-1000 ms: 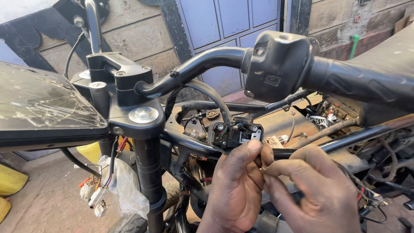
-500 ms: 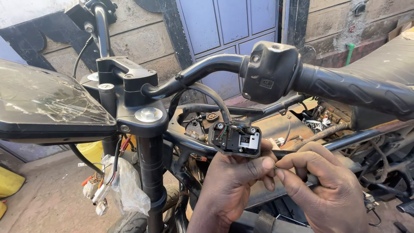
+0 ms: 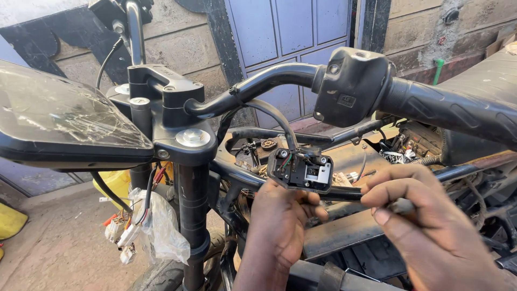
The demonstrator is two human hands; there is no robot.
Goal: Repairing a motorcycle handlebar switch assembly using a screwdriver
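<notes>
My left hand (image 3: 280,229) holds an opened black switch housing half (image 3: 301,170) from below, its inside with wires and a white part facing me. A black cable (image 3: 269,116) runs from it up to the handlebar. My right hand (image 3: 431,226) is just right of the housing, fingers pinched on a small dark tool handle (image 3: 401,206); its tip is hidden. Above them is the black handlebar (image 3: 269,81) with the other switch housing half (image 3: 353,86) and the rubber grip (image 3: 452,108).
A cracked instrument screen (image 3: 59,116) sits at left on the fork clamp (image 3: 177,108). White connectors in a clear plastic bag (image 3: 145,229) hang by the fork tube. The motorcycle's open frame with wiring (image 3: 398,151) lies behind the hands. A blue door (image 3: 291,32) and block wall stand beyond.
My left hand has turned the switch housing half so its inside faces me more squarely. My right hand drew back slightly to the right with the small tool.
</notes>
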